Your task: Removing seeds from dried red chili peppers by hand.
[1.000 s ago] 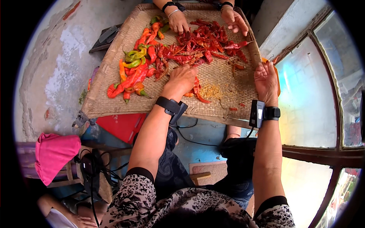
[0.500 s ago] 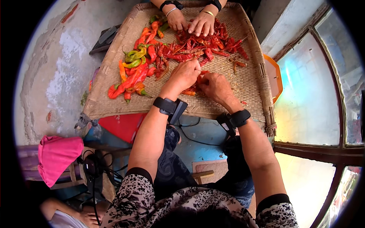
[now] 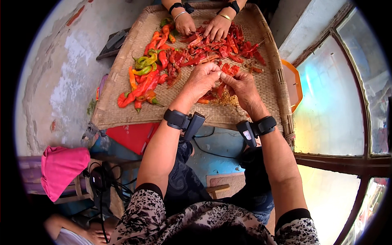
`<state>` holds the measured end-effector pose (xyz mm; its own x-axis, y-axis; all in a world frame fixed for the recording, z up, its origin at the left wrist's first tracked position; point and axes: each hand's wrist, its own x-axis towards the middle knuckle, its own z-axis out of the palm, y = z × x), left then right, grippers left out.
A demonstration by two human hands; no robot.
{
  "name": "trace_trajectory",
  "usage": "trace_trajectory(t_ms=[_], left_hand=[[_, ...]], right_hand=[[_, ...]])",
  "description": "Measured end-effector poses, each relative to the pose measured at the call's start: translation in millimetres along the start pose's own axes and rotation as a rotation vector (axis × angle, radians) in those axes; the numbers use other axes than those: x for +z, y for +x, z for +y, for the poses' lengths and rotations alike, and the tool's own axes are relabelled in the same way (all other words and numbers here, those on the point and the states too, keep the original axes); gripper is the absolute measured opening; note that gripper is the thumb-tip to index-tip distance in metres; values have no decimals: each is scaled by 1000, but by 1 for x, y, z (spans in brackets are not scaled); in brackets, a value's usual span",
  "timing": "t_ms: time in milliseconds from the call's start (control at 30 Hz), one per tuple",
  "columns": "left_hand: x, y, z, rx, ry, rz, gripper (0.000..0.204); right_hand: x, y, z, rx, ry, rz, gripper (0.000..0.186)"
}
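My left hand [image 3: 201,80] and my right hand [image 3: 243,89] meet fingertip to fingertip above the near part of a woven tray [image 3: 118,112]. Both are closed in a pinch on a dried red chili [image 3: 221,88], mostly hidden by my fingers. Pale seeds [image 3: 227,99] lie scattered on the weave beneath my right hand. Just beyond my fingers is a heap of dried red chilies [image 3: 212,53]. To the left, fresh red chilies [image 3: 141,87] lie with a few green chilies [image 3: 145,61].
Across the tray, another person's two hands [image 3: 216,28] work in the dried heap. A raised rim borders the tray. Glazed window panes [image 3: 330,98] stand at right, a rough wall [image 3: 61,73] at left. A pink cloth [image 3: 63,167] and black cables [image 3: 102,179] lie at lower left.
My hands have come together at the fingertips, and my right hand has shifted right. More seeds now show on the tray below. The other person's hands have moved slightly in the heap.
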<state>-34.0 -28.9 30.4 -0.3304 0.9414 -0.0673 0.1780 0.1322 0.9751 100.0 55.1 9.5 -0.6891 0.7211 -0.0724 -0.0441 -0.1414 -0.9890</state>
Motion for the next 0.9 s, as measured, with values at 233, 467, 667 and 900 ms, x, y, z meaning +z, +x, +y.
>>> trace_trajectory(t_ms=[233, 467, 667, 900], left_hand=[[-20, 12, -6, 54, 362, 99, 26], [-4, 17, -13, 3, 916, 102, 31], [-10, 27, -19, -59, 990, 7, 11], [-14, 22, -6, 170, 812, 31, 10]], right_hand=[[-57, 10, -24, -45, 489, 235, 12], [-132, 17, -15, -145, 1050, 478, 33], [-61, 17, -32, 79, 328, 123, 20], [-14, 11, -12, -241, -866, -58, 28]])
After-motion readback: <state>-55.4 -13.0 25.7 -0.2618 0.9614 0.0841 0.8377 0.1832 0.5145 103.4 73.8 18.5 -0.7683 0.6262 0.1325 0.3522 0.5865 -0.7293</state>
